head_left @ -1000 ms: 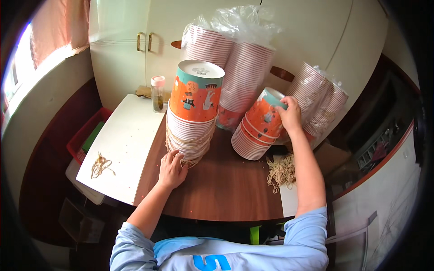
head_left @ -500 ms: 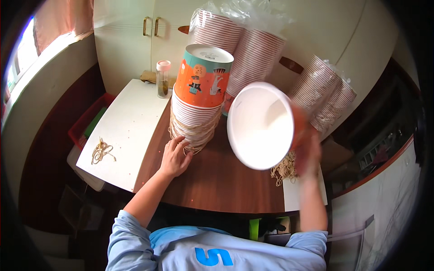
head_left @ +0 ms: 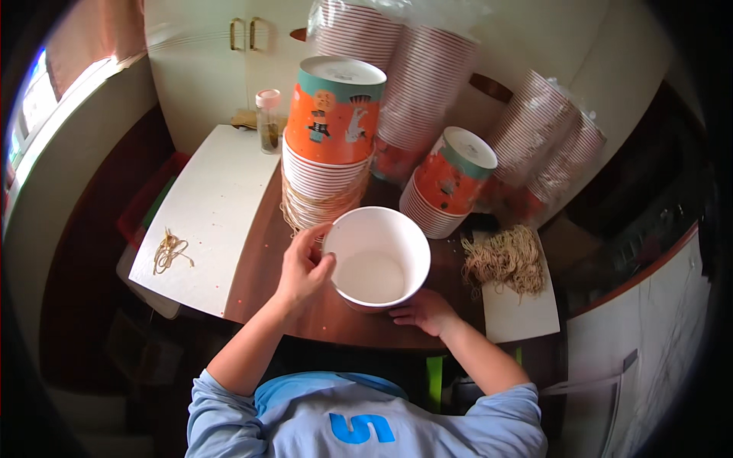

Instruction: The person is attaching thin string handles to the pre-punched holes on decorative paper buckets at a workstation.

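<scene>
A white-lined paper bucket (head_left: 379, 286) stands mouth up in front of me, over the brown table strip. At its left rim, my left hand (head_left: 304, 267) grips the side, thumb near the edge. My right hand (head_left: 427, 311) is low on the bucket's right side, fingers stretched out against or just beside it; exact contact is hidden. Behind the bucket rises a tall upside-down stack of paper buckets (head_left: 336, 114), orange and teal, with cord (head_left: 324, 200) wound around its lower rims. A shorter upside-down stack (head_left: 450, 179) stands to the right.
Plastic-wrapped bucket stacks (head_left: 427, 84) stand at the back, with more wrapped stacks (head_left: 531, 130) farther right. A heap of cord (head_left: 508, 261) lies on the right, a small cord bundle (head_left: 169, 250) on the white left panel (head_left: 206, 206). A lidded bottle (head_left: 268, 122) stands behind.
The bucket in the air at the right has come down to the middle, between my hands. My right hand moved left with it; my left hand left the corded stack for the bucket's rim.
</scene>
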Demonstrator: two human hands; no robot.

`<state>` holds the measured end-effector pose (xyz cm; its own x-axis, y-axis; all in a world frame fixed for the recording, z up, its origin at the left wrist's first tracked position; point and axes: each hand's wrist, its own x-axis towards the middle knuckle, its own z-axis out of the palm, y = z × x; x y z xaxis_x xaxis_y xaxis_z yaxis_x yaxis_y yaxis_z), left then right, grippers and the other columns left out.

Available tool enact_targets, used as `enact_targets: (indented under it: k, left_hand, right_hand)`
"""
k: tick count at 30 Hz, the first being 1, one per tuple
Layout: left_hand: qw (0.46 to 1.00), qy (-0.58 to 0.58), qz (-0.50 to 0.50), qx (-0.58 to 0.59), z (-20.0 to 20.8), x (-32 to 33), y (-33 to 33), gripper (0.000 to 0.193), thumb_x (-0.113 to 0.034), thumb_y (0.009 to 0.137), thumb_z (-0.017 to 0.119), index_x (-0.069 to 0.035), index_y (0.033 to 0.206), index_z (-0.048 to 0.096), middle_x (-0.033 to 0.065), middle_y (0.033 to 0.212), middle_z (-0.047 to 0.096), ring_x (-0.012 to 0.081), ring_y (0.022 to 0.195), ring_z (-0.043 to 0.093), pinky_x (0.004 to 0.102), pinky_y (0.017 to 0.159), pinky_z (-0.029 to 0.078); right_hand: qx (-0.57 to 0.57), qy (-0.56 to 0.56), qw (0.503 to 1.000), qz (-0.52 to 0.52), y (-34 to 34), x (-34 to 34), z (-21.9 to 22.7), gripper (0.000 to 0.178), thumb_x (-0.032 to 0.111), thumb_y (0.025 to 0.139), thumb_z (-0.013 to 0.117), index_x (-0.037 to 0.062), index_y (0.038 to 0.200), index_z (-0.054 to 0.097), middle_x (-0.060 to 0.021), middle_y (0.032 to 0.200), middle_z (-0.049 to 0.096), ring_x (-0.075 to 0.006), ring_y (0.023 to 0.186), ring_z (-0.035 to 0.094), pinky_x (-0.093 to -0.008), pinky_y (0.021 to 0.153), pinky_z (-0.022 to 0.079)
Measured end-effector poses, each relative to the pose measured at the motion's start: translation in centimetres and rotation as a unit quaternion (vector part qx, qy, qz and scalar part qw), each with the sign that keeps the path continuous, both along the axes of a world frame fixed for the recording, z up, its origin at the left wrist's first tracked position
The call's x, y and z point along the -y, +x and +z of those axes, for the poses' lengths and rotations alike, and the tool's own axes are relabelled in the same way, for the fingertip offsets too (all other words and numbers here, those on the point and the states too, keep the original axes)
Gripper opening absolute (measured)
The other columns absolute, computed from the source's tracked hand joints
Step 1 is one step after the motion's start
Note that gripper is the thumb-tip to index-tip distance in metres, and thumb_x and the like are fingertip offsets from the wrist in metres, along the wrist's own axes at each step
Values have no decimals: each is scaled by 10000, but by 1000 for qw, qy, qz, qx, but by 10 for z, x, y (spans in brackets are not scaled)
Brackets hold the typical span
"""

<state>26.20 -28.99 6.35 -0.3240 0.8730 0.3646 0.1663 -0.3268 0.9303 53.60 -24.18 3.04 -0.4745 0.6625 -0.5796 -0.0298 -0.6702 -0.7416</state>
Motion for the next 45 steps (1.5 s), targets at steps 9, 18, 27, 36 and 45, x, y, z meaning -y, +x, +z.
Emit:
enact_targets:
  k: [9, 18, 27, 36, 45]
  left_hand:
    - [997, -13, 11, -76, 17, 10, 7, 339, -141, 864, 633, -9, 1168, 562, 95, 1006, 559, 96, 631, 553, 227, 573, 452]
    - [990, 4, 9, -142, 6, 17, 5, 400, -249, 861, 668, -13, 1168, 567, 117, 1099, 556, 97, 598, 520, 230, 557, 447]
    - [980, 107, 25, -163, 14, 37, 7, 264, -24, 804, 634, 2, 1065, 603, 133, 1087, 561, 110, 638, 539, 225, 552, 444]
    - [954, -170, -238, 65, -17, 85, 77, 186, -136, 874, 649, 15, 982, 641, 83, 855, 601, 120, 780, 582, 246, 648, 484]
    - [934, -200, -264, 136, -30, 60, 124, 260, -177, 887, 658, 18, 1056, 626, 52, 809, 648, 76, 690, 572, 244, 621, 499]
  right_hand:
    - [609, 512, 599, 92, 65, -51, 53, 101, 150, 797, 624, 74, 791, 691, -166, 842, 650, -359, 804, 629, -461, 711, 505]
    - [620, 546, 535, 174, 93, -75, 48, 131, 174, 716, 685, 99, 822, 703, -119, 941, 618, -307, 1006, 552, -414, 912, 418]
    - [620, 553, 544, 119, 95, -78, 18, 121, 166, 680, 708, 98, 777, 687, -99, 845, 627, -289, 839, 602, -388, 762, 470]
    - [91, 373, 922, 50, 44, 7, 38, 13, 33, 809, 636, 31, 799, 628, -11, 780, 618, -82, 745, 565, -232, 697, 461]
    - [15, 339, 941, 20, 27, 52, 12, 67, 98, 858, 630, 35, 854, 609, -3, 838, 600, -53, 766, 549, -211, 710, 455]
